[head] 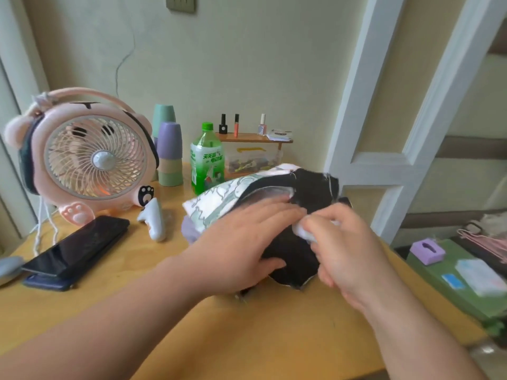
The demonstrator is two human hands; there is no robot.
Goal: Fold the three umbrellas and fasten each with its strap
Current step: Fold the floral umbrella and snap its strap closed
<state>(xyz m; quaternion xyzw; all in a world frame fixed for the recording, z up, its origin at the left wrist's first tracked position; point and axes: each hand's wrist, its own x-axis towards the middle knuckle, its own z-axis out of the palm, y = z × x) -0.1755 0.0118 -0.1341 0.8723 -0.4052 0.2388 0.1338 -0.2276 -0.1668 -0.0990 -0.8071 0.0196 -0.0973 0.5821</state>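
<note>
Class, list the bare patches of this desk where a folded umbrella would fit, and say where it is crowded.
Bare wood: the near strip between the umbrella and the table edge; also the patch between the phones and the umbrella. Crowded: the back, with fan, cups, bottle.

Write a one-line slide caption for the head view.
Left hand presses a black-lined patterned umbrella on the wooden table while the right hand pinches a white part of it.
</note>
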